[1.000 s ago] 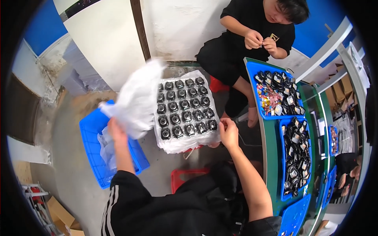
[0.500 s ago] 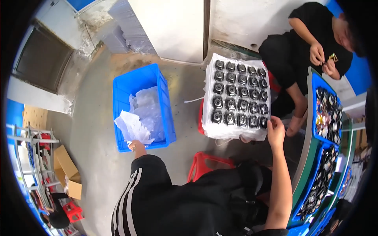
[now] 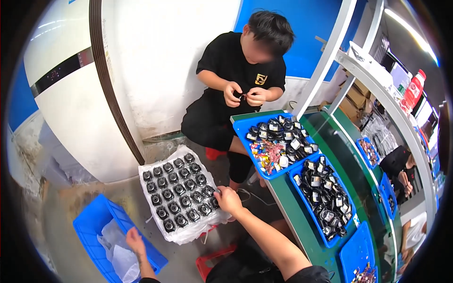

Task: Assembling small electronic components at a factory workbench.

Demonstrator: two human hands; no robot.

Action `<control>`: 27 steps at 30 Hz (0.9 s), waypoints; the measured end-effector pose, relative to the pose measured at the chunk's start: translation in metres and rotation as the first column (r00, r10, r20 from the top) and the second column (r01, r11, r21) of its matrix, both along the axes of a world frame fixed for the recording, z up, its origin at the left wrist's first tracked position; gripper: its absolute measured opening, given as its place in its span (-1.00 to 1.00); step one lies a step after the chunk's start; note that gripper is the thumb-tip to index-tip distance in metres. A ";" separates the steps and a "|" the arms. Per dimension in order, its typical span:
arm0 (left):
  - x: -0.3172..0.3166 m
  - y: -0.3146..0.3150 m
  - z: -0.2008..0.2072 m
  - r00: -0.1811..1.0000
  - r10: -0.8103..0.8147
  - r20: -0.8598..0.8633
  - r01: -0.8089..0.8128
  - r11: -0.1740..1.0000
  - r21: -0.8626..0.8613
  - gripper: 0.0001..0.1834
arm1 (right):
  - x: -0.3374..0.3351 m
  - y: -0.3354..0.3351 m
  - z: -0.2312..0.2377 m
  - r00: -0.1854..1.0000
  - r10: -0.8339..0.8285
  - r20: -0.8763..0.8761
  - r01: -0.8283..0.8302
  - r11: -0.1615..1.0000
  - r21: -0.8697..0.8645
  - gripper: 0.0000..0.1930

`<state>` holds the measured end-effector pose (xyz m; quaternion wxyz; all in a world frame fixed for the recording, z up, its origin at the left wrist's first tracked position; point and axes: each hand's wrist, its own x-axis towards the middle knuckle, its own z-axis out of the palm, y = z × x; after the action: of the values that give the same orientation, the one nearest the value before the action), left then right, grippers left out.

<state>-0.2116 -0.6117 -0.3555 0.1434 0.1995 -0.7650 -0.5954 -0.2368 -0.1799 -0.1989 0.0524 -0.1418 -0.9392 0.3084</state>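
Sideways tug from your right hand (image 3: 229,200) could tip the white-wrapped tray (image 3: 200,227), spilling black modules (image 3: 179,189). It sits between blue bin (image 3: 89,218) and tabletop (image 3: 284,189), modules facing up, long axis slanting upper-left to lower-right. Right fingers (image 3: 217,192) at its edge, left hand (image 3: 135,241) over the bin; can't tell if either's clamped.

Gold emblem (image 3: 260,79) right there on a black shirt (image 3: 229,61), lit marks (image 3: 55,73) on a dark display (image 3: 69,67) in the tall white cabinet (image 3: 61,118), too small to read, pale labels (image 3: 315,181) on black parts (image 3: 336,203), illegible too
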 end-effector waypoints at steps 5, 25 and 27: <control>-0.016 0.101 0.128 0.974 -0.208 -0.094 0.130 0.842 -0.523 -0.70 | -0.014 -0.021 0.005 0.998 0.038 -0.053 -0.039 0.999 -0.024 -0.69; -0.034 0.112 0.131 0.984 -0.131 -0.121 0.150 0.976 0.161 -0.59 | -0.041 -0.010 0.003 0.982 0.172 0.073 -0.150 0.958 -0.246 -0.56; -0.034 0.122 0.168 0.982 -0.175 0.074 0.136 0.918 0.373 -0.55 | -0.036 -0.012 0.015 0.984 0.170 0.053 -0.151 0.954 -0.257 -0.59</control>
<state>-0.2456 -0.4902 -0.1870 0.0150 0.1926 -0.6604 -0.7256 -0.2724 -0.1914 -0.1838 -0.0263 -0.0821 -0.9020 0.4231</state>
